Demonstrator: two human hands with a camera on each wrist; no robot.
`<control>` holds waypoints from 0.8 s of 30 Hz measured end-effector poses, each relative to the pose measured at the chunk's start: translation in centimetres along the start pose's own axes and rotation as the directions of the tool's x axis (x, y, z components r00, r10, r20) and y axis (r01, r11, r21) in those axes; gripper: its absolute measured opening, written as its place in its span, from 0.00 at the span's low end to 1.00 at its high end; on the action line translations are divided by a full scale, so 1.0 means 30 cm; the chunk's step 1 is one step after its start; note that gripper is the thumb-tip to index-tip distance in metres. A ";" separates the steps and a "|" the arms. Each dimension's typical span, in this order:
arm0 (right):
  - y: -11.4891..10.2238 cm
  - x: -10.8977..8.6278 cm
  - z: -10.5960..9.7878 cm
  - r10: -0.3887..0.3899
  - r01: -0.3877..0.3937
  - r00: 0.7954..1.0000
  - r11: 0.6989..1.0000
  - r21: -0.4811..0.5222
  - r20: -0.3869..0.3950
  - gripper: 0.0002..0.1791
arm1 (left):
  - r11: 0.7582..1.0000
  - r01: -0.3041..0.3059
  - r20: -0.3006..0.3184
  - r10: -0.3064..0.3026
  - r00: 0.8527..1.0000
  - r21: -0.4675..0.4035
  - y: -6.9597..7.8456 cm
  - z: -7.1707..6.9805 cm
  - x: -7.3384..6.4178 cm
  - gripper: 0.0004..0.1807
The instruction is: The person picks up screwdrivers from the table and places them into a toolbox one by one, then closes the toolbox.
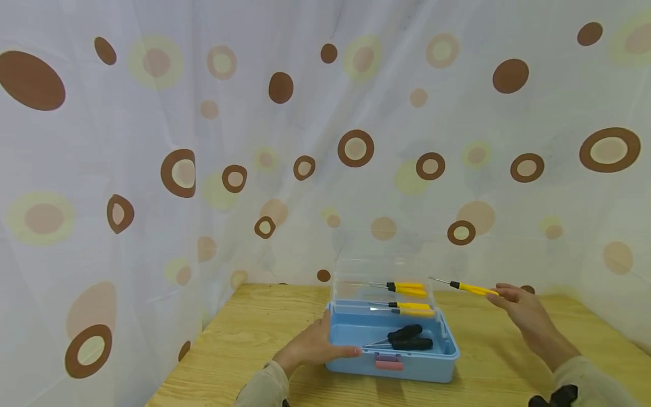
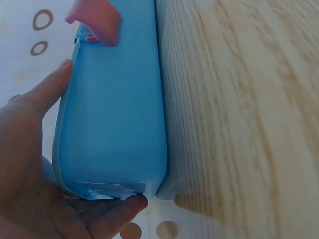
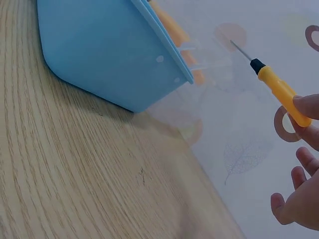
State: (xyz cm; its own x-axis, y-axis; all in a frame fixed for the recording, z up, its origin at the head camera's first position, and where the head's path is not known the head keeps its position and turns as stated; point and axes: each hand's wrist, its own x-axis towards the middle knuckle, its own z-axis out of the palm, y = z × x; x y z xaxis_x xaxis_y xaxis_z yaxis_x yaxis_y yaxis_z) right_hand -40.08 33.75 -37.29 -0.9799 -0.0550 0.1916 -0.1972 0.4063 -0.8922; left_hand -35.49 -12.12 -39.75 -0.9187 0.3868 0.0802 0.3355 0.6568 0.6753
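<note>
A light blue toolbox (image 1: 407,370) with a pink latch (image 1: 389,365) stands with its clear lid (image 1: 376,265) up. My left hand (image 1: 317,345) grips its front left corner, thumb along the front rim and fingers round the left end (image 2: 119,214). Out to the right of the box, my right hand (image 1: 526,316) pinches a yellow-handled screwdriver (image 3: 279,89) by the handle end, its tip pointing left. Black-handled screwdrivers (image 1: 412,343) lie inside the box. Several yellow handles (image 1: 411,289) show at the clear lid; whether they lie in it or behind it, I cannot tell.
Under the box is a wooden table (image 1: 244,328), its surface showing on both sides. A pale curtain (image 1: 386,102) with brown and beige dots hangs behind the table and along its left side.
</note>
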 end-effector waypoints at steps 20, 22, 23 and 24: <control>-0.030 0.012 0.113 -0.038 0.040 0.999 0.998 -0.057 0.024 0.37 | 0.998 -0.031 0.020 0.033 0.999 -0.060 -0.013 0.012 0.007 0.64; -0.036 0.013 0.119 -0.040 0.041 0.999 0.998 -0.055 0.025 0.36 | 0.998 -0.032 0.019 0.033 0.999 -0.051 -0.011 0.008 0.008 0.64; -0.039 0.015 0.122 -0.039 0.040 0.999 0.998 -0.054 0.026 0.36 | 0.998 -0.032 0.018 0.033 0.999 -0.047 -0.010 0.006 0.009 0.64; -0.041 0.016 0.124 -0.038 0.039 0.999 0.998 -0.055 0.028 0.36 | 0.999 -0.033 0.017 0.033 0.999 -0.043 -0.009 0.004 0.010 0.65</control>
State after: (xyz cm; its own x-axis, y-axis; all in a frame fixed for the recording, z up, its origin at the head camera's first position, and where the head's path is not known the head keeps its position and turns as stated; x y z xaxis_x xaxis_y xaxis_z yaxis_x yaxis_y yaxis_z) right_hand -40.42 29.84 -37.62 -0.9722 -0.0959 0.2137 -0.2337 0.4530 -0.8603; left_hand -35.85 -12.11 -39.99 -0.9033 0.4193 0.0904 0.3561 0.6154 0.7033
